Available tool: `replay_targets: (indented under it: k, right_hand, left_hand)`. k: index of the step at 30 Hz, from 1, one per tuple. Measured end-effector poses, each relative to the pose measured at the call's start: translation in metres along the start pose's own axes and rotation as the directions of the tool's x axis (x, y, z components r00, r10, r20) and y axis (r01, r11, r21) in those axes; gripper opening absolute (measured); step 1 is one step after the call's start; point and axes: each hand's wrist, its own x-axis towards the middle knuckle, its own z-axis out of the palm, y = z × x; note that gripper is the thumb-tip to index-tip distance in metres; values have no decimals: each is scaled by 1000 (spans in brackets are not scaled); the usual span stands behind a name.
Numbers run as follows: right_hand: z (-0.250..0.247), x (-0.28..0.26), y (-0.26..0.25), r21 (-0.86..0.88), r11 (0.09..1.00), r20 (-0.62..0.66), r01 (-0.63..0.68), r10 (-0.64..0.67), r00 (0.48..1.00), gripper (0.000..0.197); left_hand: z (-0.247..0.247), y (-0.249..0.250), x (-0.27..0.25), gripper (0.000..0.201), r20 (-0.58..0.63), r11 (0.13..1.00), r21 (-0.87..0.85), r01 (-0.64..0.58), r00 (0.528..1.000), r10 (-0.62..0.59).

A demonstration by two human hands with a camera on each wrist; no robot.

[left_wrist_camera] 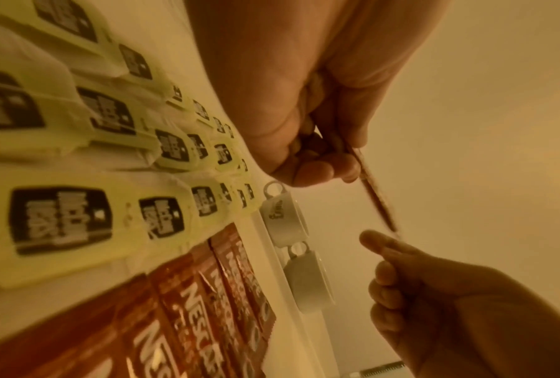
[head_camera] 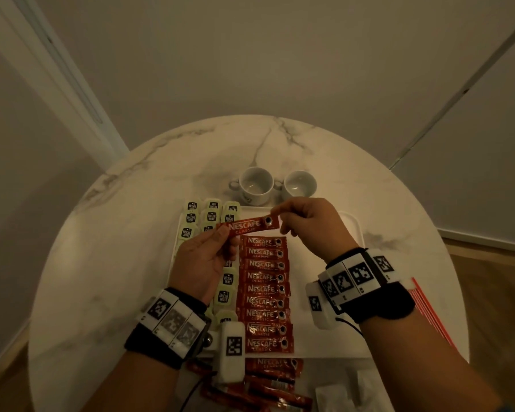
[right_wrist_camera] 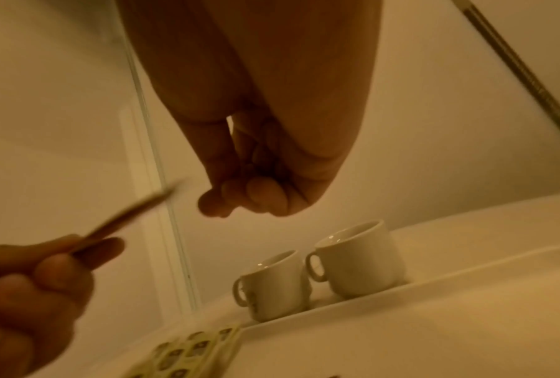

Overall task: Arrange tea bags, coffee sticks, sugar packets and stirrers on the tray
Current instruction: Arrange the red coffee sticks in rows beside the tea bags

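Your left hand [head_camera: 204,257] pinches the coffee stick [head_camera: 249,226]; it runs crosswise toward your curled right hand [head_camera: 309,221], the coffee row [head_camera: 265,292] directly beneath.

A red coffee stick [head_camera: 249,226] is held level above the white tray [head_camera: 350,224], frame centre. Below it, nine red sticks [head_camera: 265,292] lie in a column on the tray, with pale green tea bags [head_camera: 211,217] in rows left. More sticks [head_camera: 268,382] lie loose at bottom centre.
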Motion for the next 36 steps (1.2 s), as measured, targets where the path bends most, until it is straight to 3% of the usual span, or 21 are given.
replay_targets:
  k: [3, 5, 7, 10, 15, 20, 36]
  right_hand:
    - [1, 2, -3, -138, 982, -12, 127, -130, 991, 17]
    - [3, 3, -8, -266, 935, 96, 232, -214, 972, 17]
    - [6, 7, -12, -306, 915, 192, 265, -213, 958, 15]
    - [6, 18, -6, -310, 928, 218, 206, -142, 966, 13]
    - [16, 41, 21, -385, 922, 87, 28, 6, 996, 19]
    - [28, 53, 40, -457, 886, 104, -82, 145, 984, 22]
    - [33, 55, 48, -448, 892, 127, -55, 124, 984, 21]
  left_hand:
    - [-3, 0, 2, 20, -28, 994, 109, -14, 999, 17]
    - [-2, -2, 3, 20, -12, 975, 217, -36, 999, 40]
    - [1, -3, 3, 25, 11, 954, 295, -59, 998, 58]
    - [-1, -1, 4, 21, 3, 927, 370, -52, 999, 54]
    - [-16, 2, 4, 22, -50, 893, 447, -48, 996, 79]
    - [-21, 0, -3, 22, -22, 878, 474, -70, 996, 92]
    - [-20, -1, -17, 23, -11, 856, 514, -55, 997, 71]
